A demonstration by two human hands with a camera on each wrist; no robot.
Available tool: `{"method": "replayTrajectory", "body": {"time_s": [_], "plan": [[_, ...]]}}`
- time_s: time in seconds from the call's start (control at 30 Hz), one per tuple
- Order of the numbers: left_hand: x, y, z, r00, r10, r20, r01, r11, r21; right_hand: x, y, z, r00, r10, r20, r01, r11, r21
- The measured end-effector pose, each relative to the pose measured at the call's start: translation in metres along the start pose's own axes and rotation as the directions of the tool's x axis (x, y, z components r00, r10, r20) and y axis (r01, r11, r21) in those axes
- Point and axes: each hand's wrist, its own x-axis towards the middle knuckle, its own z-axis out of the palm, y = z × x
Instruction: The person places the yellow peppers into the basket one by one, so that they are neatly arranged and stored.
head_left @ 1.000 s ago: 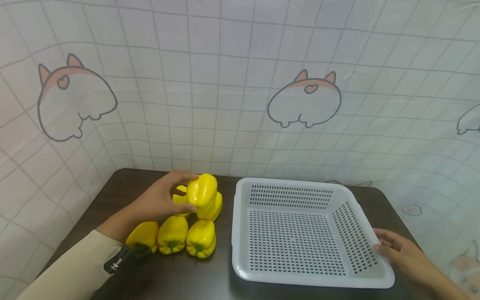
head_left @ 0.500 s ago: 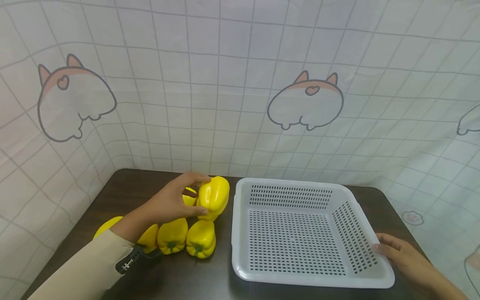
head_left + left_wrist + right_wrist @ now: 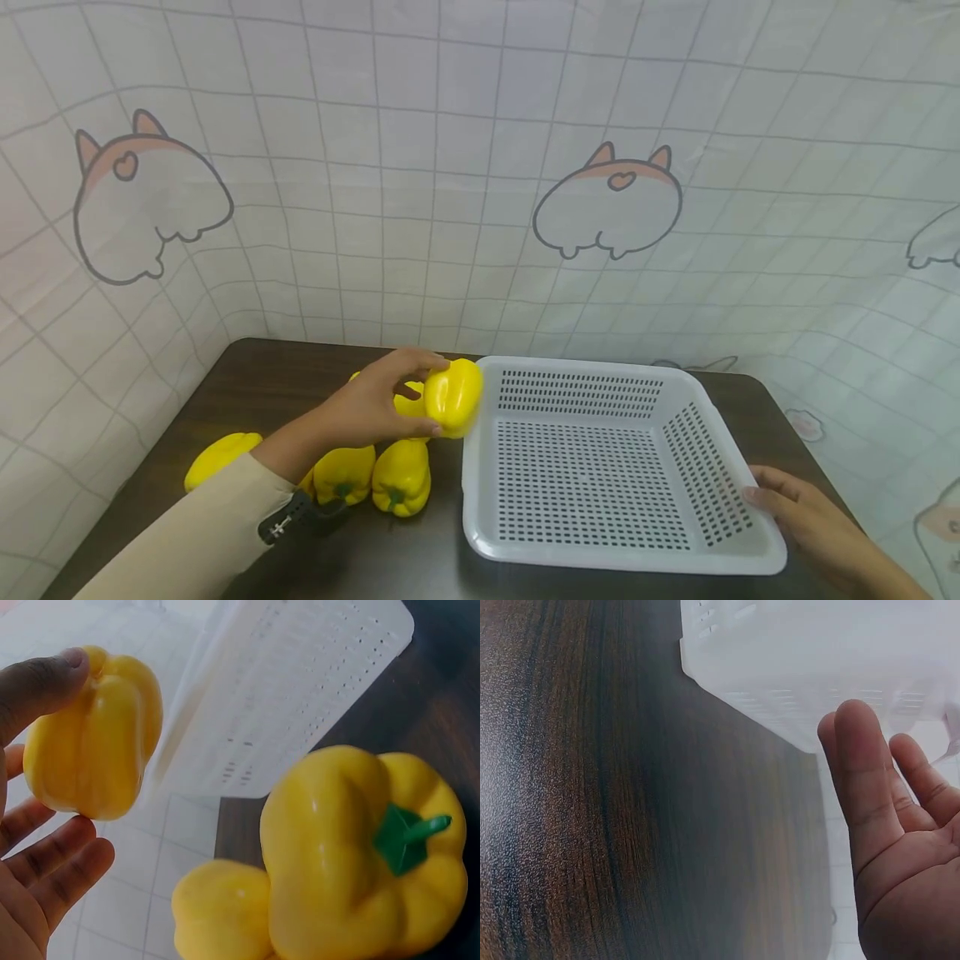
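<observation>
My left hand (image 3: 375, 400) grips a yellow bell pepper (image 3: 453, 398) between thumb and fingers, just beside the upper left rim of a white perforated basket (image 3: 480, 533). In the left wrist view the held pepper (image 3: 94, 735) shows its smooth lobes, with the thumb laid over its top. More yellow bell peppers (image 3: 402, 477) stand on the table below that hand, some partly hidden by it. One nearby pepper (image 3: 360, 855) has a green stem. On the basket's right rim my right hand (image 3: 806, 508) pinches the edge, thumb on top; the right wrist view shows some fingers (image 3: 862, 750) fairly straight beside the basket wall.
The dark wood table (image 3: 262, 367) has its back edge along a white grid-patterned curtain (image 3: 420, 167) with cartoon animals. Another pepper (image 3: 222, 458) lies at the left, behind the left sleeve (image 3: 195, 533). Nothing is seen inside the basket.
My left hand has carried the pepper to the right, from above the other peppers to the basket's left rim. A pepper at the left has come into view. The right hand has barely moved.
</observation>
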Motion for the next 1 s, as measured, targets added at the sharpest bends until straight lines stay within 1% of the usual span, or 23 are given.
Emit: {"method": "replayTrajectory", "body": {"time_s": [0.2,0.3,0.43,0.57,0.77,0.93,1.0], "plan": [[0.007,0.004,0.008,1.0,0.006,0.011,-0.006,1.0,0.0,0.003,0.003,0.0,1.0,-0.017,0.01,0.017,1.0,0.026],[0.009,0.006,0.012,1.0,-0.004,0.019,0.004,1.0,0.0,0.004,0.005,0.0,0.999,-0.028,0.026,0.027,0.999,0.04],[0.012,0.008,0.016,0.999,-0.016,0.027,0.016,1.0,-0.001,0.003,0.005,0.002,1.0,-0.019,-0.002,0.019,0.999,0.029],[0.013,0.008,0.02,0.999,-0.011,0.034,0.011,1.0,-0.002,0.003,0.006,0.005,0.999,-0.019,-0.051,0.019,1.0,-0.001],[0.017,0.01,0.026,1.0,-0.005,0.029,0.005,1.0,-0.005,0.003,0.005,0.008,0.996,-0.012,-0.094,0.01,1.0,-0.018],[0.021,0.012,0.032,0.999,0.008,0.037,-0.008,1.0,-0.011,0.002,0.004,0.011,0.993,0.001,-0.117,-0.003,1.0,-0.01],[0.023,0.013,0.034,0.999,0.018,0.041,-0.018,1.0,-0.013,0.002,0.004,0.011,0.994,-0.01,-0.112,0.009,1.0,-0.015]]}}
